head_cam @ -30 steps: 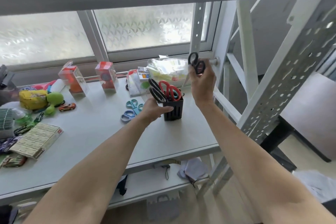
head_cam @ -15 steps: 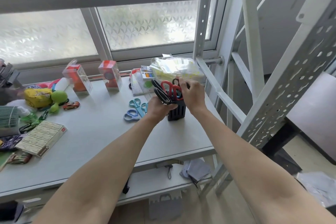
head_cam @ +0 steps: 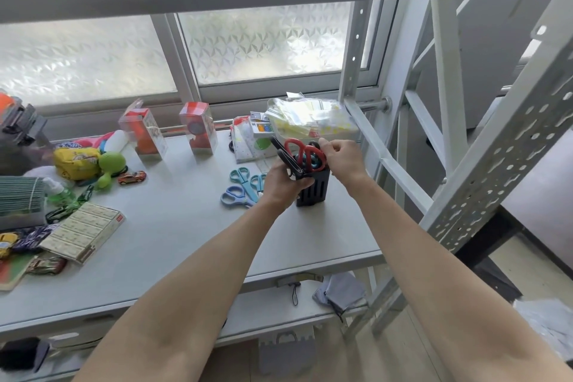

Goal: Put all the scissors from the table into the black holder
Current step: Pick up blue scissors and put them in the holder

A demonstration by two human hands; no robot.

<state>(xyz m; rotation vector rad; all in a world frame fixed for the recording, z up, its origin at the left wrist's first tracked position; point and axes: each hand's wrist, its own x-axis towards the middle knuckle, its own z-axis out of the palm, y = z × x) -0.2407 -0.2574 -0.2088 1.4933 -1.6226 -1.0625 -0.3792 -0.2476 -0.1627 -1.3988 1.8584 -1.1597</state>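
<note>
The black holder (head_cam: 313, 191) stands upright on the grey table (head_cam: 173, 226), near its right end. My left hand (head_cam: 280, 184) is wrapped around the holder's left side. Red-handled scissors (head_cam: 305, 152) and black-handled scissors (head_cam: 284, 156) stick out of its top. My right hand (head_cam: 344, 161) is at the holder's upper right rim, its fingertips pinching the black handle loop of another pair of scissors (head_cam: 314, 145) that sits low in the holder. Teal scissors (head_cam: 240, 175) and blue scissors (head_cam: 233, 197) lie on the table just left of the holder, partly behind my left hand.
Two clear toy boxes (head_cam: 145, 135) and a plastic bag of packets (head_cam: 310, 121) stand along the window side. A flat carton (head_cam: 82, 231), a toy car (head_cam: 131, 177) and soft toys (head_cam: 80, 161) fill the table's left. A perforated metal rack post (head_cam: 483, 164) rises to the right.
My right hand came down from up by the window frame with the black scissors and lowered them into the holder. My left hand stayed on the holder.
</note>
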